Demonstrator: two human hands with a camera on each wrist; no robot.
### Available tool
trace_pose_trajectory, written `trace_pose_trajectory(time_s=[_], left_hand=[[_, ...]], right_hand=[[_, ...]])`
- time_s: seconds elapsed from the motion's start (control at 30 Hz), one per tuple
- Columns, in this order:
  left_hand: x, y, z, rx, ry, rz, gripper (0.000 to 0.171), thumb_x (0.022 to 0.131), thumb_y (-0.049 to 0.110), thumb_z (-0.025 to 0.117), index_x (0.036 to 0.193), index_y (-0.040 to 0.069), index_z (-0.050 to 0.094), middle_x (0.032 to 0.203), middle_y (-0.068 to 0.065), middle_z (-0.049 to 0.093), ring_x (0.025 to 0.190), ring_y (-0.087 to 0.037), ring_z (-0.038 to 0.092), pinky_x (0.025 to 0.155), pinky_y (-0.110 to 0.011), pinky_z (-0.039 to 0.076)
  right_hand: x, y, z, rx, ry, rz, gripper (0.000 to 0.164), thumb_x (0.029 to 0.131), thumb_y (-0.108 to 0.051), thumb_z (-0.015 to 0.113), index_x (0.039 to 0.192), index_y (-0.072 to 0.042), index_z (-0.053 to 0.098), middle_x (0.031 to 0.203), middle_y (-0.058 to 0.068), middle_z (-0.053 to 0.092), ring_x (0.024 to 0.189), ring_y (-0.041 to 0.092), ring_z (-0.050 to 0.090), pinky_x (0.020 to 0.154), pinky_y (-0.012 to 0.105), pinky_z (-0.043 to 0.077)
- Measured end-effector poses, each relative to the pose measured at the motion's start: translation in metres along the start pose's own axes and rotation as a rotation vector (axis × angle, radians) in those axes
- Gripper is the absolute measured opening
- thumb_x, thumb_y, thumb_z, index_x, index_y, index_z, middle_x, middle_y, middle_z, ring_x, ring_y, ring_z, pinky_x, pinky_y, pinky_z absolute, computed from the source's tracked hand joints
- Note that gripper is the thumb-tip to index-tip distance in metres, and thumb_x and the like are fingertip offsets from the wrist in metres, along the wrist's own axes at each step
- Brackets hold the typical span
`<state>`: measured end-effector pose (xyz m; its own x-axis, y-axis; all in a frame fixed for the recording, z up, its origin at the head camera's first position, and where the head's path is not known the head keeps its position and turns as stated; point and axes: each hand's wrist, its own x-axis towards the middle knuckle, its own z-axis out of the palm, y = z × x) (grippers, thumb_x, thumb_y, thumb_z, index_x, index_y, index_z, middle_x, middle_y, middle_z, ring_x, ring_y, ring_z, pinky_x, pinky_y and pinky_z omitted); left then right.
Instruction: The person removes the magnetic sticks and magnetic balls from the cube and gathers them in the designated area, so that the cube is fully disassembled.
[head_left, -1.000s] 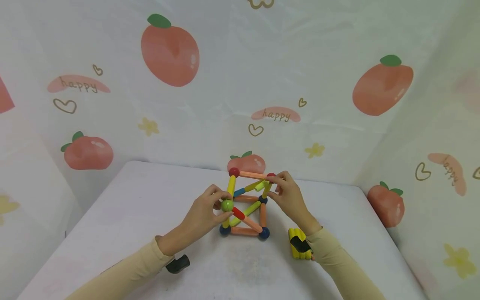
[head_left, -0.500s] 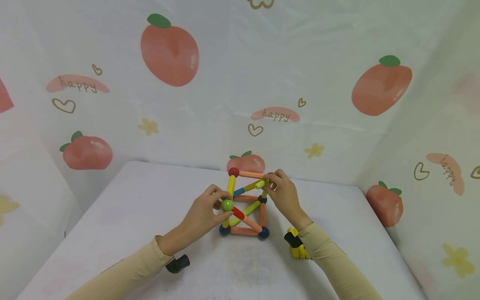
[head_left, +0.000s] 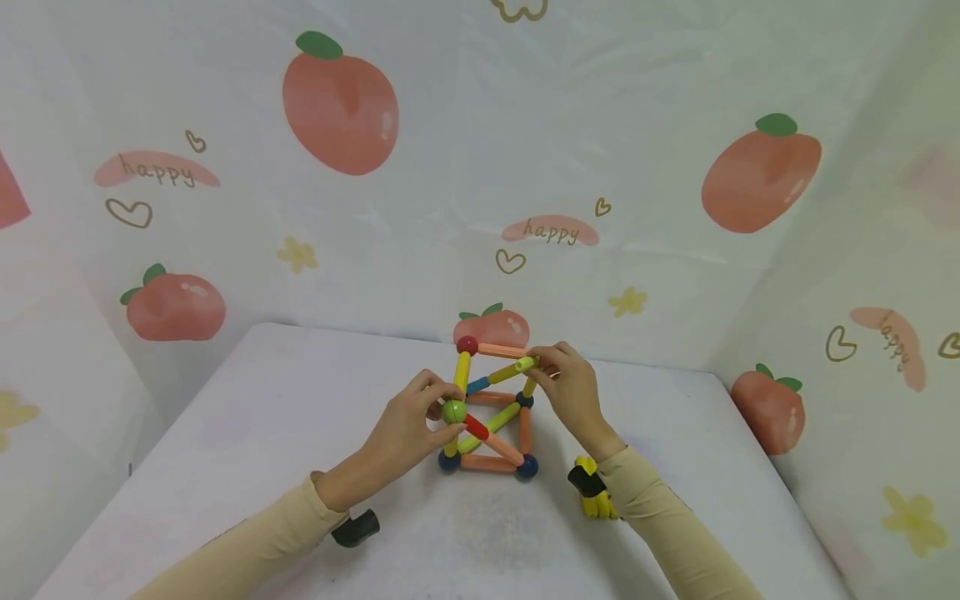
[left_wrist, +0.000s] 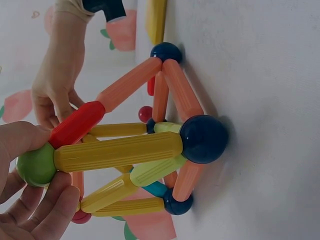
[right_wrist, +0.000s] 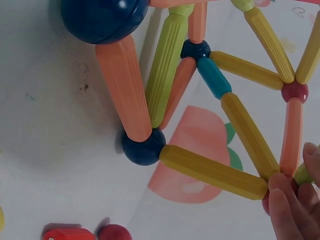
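Note:
A frame of magnetic rods and balls stands on the white table (head_left: 300, 533), with dark blue balls (head_left: 527, 466) at its base. My left hand (head_left: 408, 429) pinches the green ball (left_wrist: 36, 165) at the top near corner; a yellow rod (left_wrist: 117, 152) and a red rod (left_wrist: 77, 122) meet that ball. At the far right top corner my right hand (head_left: 572, 387) pinches a short lime rod (head_left: 527, 363). Its fingers cover most of a red ball (right_wrist: 266, 202) there. Another red ball (head_left: 467, 345) tops the far left corner, joined by an orange rod (head_left: 501, 350).
Beside the right wrist lies a bundle of yellow rods (head_left: 596, 502). A red piece (right_wrist: 68, 234) and a loose red ball (right_wrist: 115, 233) lie on the table in the right wrist view. A printed white cloth (head_left: 450, 150) hangs behind the table.
My right hand has shifted slightly left around the far right top corner, and the lime rod now points more toward the head camera. My left hand stays on the green ball.

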<state>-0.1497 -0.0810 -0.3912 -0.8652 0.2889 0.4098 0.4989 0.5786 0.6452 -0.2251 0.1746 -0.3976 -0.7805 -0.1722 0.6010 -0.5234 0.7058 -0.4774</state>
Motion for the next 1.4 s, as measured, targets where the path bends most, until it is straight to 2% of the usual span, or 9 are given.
trace_pose_trajectory(time_s=[0.3, 0.57, 0.7, 1.0, 1.2, 1.3, 1.4], left_hand=[[0.000, 0.001, 0.000, -0.008, -0.005, -0.009, 0.039, 0.074, 0.010, 0.086, 0.108, 0.011, 0.068, 0.096, 0.001, 0.054, 0.082, -0.017, 0.062, 0.074, -0.021, 0.058], [-0.001, 0.001, 0.000, 0.008, -0.001, -0.008, 0.039, 0.074, 0.011, 0.086, 0.108, 0.013, 0.068, 0.095, 0.003, 0.053, 0.080, -0.009, 0.058, 0.074, -0.017, 0.056], [-0.001, 0.000, 0.001, 0.004, 0.001, -0.001, 0.039, 0.075, 0.011, 0.086, 0.108, 0.012, 0.068, 0.095, 0.003, 0.053, 0.081, -0.011, 0.060, 0.074, -0.017, 0.056], [-0.001, 0.001, 0.001, 0.001, 0.001, 0.006, 0.038, 0.075, 0.010, 0.086, 0.108, 0.012, 0.068, 0.095, 0.002, 0.054, 0.081, -0.011, 0.059, 0.075, -0.024, 0.059], [-0.001, 0.001, 0.001, 0.007, 0.003, -0.003, 0.038, 0.075, 0.011, 0.086, 0.108, 0.012, 0.068, 0.095, 0.002, 0.054, 0.082, -0.015, 0.062, 0.075, -0.022, 0.058], [0.000, 0.000, 0.001, 0.011, 0.006, -0.003, 0.038, 0.075, 0.011, 0.086, 0.108, 0.012, 0.068, 0.095, 0.003, 0.054, 0.081, -0.015, 0.061, 0.074, -0.018, 0.057], [0.000, 0.000, 0.001, 0.013, 0.006, -0.005, 0.038, 0.075, 0.011, 0.086, 0.108, 0.012, 0.068, 0.095, 0.003, 0.054, 0.081, -0.014, 0.060, 0.074, -0.018, 0.056]], right_hand=[[-0.002, -0.002, -0.003, 0.094, -0.002, 0.044, 0.026, 0.079, -0.015, 0.081, 0.104, -0.008, 0.076, 0.089, 0.007, 0.066, 0.081, 0.022, 0.072, 0.071, 0.032, 0.062], [-0.004, -0.002, -0.005, 0.120, -0.024, 0.060, 0.025, 0.079, -0.016, 0.082, 0.102, -0.009, 0.075, 0.093, 0.006, 0.069, 0.080, 0.020, 0.072, 0.072, 0.031, 0.061], [-0.005, -0.004, -0.008, 0.119, -0.033, 0.079, 0.023, 0.080, -0.017, 0.082, 0.100, -0.010, 0.074, 0.094, 0.004, 0.070, 0.081, 0.018, 0.069, 0.071, 0.026, 0.059], [-0.008, -0.015, -0.031, 0.219, -0.107, 0.169, 0.024, 0.083, -0.018, 0.080, 0.103, -0.012, 0.069, 0.093, 0.004, 0.070, 0.083, 0.013, 0.064, 0.072, 0.019, 0.056], [-0.009, -0.009, -0.050, 0.201, -0.175, 0.173, 0.040, 0.085, -0.020, 0.078, 0.123, -0.018, 0.064, 0.087, 0.006, 0.062, 0.075, 0.014, 0.055, 0.065, 0.019, 0.050], [-0.010, 0.003, -0.058, 0.209, -0.211, 0.215, 0.044, 0.089, -0.022, 0.074, 0.131, -0.021, 0.061, 0.088, 0.007, 0.058, 0.072, 0.015, 0.054, 0.061, 0.020, 0.049], [-0.010, 0.017, -0.064, 0.257, -0.209, 0.280, 0.041, 0.093, -0.022, 0.069, 0.133, -0.019, 0.059, 0.088, 0.008, 0.057, 0.069, 0.014, 0.056, 0.060, 0.021, 0.053]])
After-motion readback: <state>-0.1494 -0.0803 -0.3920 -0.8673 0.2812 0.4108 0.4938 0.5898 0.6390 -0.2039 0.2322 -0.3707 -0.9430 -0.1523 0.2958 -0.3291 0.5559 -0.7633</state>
